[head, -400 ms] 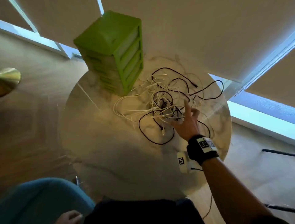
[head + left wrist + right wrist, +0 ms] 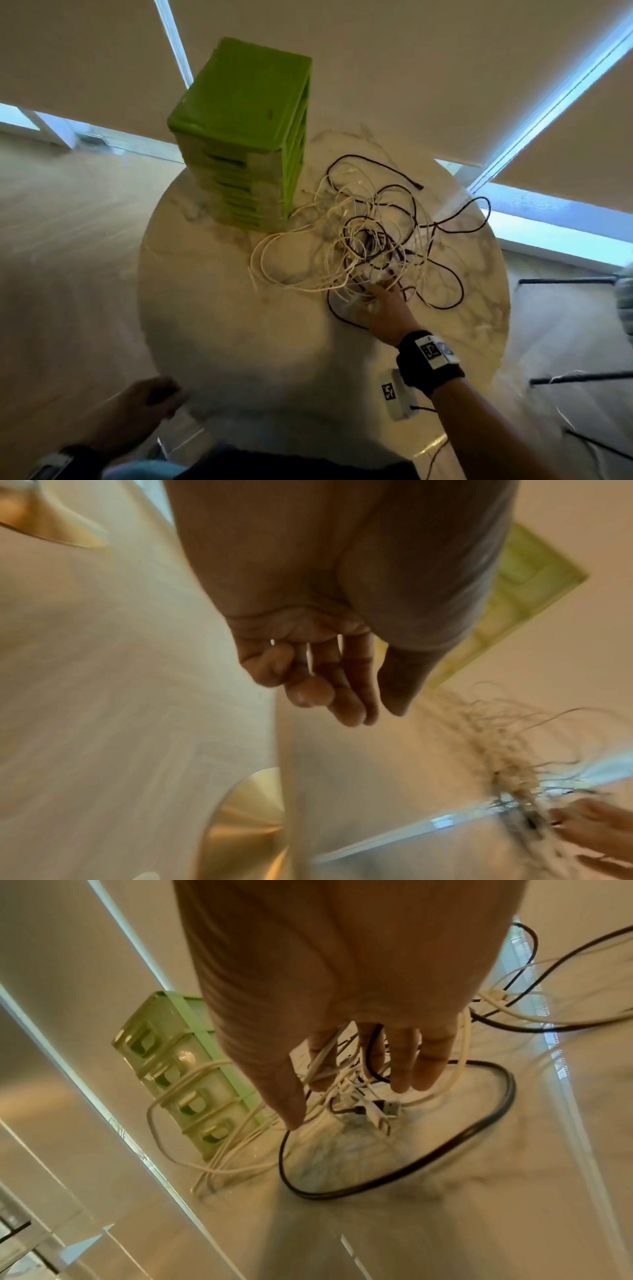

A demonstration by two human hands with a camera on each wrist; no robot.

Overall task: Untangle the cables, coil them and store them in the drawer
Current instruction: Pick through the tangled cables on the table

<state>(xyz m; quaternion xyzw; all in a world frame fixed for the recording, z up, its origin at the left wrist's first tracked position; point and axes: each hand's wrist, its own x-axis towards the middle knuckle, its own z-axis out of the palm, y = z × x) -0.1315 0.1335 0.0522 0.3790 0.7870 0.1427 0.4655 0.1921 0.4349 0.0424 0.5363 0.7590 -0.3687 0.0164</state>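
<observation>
Tangle of white and black cables (image 2: 370,240) on round marble table (image 2: 222,325), right of centre, loops spreading toward far and right rim. Lies just right of green drawer unit (image 2: 246,113), white strands reaching up to its near right corner. Stands upright at far left of table, with drawers facing near-left, all apparently pushed in.

Right hand (image 2: 387,308) reaches in from near right, palm down over near edge of tangle. Fingers (image 2: 404,1064) extended and slightly spread, dipping among strands; white and black runs pass in front of and between them, thumb held apart to left. No closed grip visible: released, merely touching the cords. Silver USB plug (image 2: 388,1108) on marble just beyond fingertips, beside white connector. Wide black loop (image 2: 411,1150) flat on table beneath the palm. Black wristband (image 2: 430,359) with printed marker on that wrist.

Left hand (image 2: 144,407) at near left rim of table, well apart from cables. Blurred in head view; in left wrist view, fingers (image 2: 342,691) hang loosely curled, holding nothing. Cannot tell whether it touches the rim.

Small white block (image 2: 397,394) with black-and-white marker near table's near right edge, thin dark lead running off its right side.
</observation>
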